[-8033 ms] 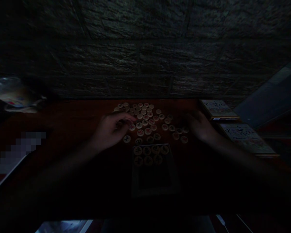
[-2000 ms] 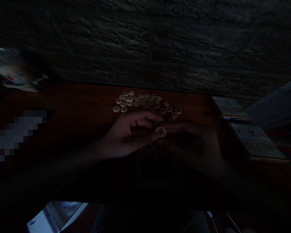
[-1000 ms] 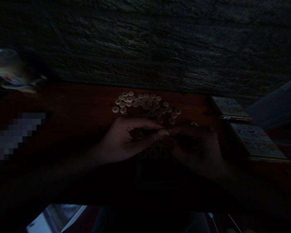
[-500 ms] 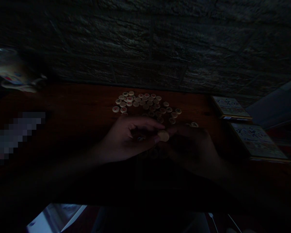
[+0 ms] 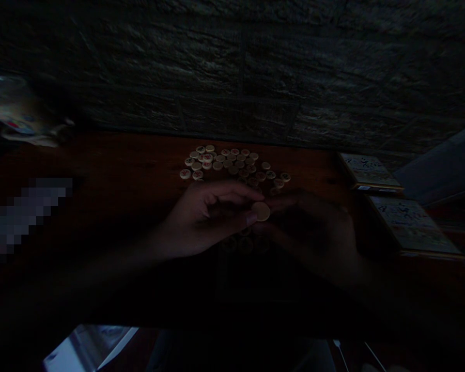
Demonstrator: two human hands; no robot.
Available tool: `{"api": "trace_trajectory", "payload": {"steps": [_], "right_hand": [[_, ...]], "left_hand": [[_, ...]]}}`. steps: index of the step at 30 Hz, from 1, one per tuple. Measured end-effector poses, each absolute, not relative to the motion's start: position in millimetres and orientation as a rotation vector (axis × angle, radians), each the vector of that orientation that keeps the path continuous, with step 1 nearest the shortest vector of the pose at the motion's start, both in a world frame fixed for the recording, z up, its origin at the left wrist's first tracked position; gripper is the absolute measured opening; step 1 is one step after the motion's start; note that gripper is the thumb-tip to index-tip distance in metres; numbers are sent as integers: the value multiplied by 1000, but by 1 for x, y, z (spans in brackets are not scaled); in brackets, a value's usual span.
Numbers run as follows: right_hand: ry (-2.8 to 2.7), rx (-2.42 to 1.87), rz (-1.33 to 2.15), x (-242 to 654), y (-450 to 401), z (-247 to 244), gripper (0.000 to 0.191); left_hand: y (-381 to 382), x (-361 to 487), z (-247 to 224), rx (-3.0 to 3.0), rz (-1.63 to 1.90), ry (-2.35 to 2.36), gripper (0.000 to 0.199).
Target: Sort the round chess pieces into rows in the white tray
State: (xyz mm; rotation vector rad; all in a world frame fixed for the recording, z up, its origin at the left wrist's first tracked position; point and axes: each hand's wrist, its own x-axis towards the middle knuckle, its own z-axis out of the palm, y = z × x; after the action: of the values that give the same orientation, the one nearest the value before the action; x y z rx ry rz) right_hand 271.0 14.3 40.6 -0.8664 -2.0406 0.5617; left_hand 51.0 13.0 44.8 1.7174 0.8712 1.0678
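One disc point(image 5: 261, 211) sits clamped between left hand point(image 5: 196, 219) and right hand point(image 5: 323, 225), table edge point(image 5: 139, 137) beyond.

A small round disc point(image 5: 261, 211), pale tan, tilts up with its blank face towards the camera, gripped at its edges between the left hand point(image 5: 199, 219) and the right hand point(image 5: 321, 232). Beyond it, similar loose discs point(image 5: 228, 164) lie clustered, some blank, others bearing red or dark characters, one resting partly on its neighbours.
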Motion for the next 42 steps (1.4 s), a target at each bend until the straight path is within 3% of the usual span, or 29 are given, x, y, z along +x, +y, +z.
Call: {"api": "trace_trajectory", "payload": {"steps": [7, 13, 16, 19, 21, 30, 36, 42], "right_hand": [[-2112, -835, 451, 272, 15, 44, 3], [-2125, -872, 509, 272, 15, 44, 14], [-2087, -881, 562, 272, 16, 44, 9], [-2091, -843, 540, 273, 17, 43, 35], [-2144, -767, 454, 273, 18, 42, 40], [-2216, -653, 263, 276, 20, 46, 32], [-2297, -792, 294, 289, 31, 61, 25], [-2327, -922, 389, 296, 40, 57, 33]], "left_hand": [[13, 53, 44, 1748, 1065, 845, 14], [14, 51, 43, 1776, 1052, 961, 7], [15, 51, 43, 1788, 1024, 1012, 10], [16, 51, 42, 1820, 1026, 1016, 9], [16, 51, 42, 1833, 1022, 1005, 9], [14, 49, 42, 1972, 966, 965, 15], [21, 42, 39, 2093, 973, 1097, 23], [26, 41, 33, 2098, 959, 1143, 26]]}}
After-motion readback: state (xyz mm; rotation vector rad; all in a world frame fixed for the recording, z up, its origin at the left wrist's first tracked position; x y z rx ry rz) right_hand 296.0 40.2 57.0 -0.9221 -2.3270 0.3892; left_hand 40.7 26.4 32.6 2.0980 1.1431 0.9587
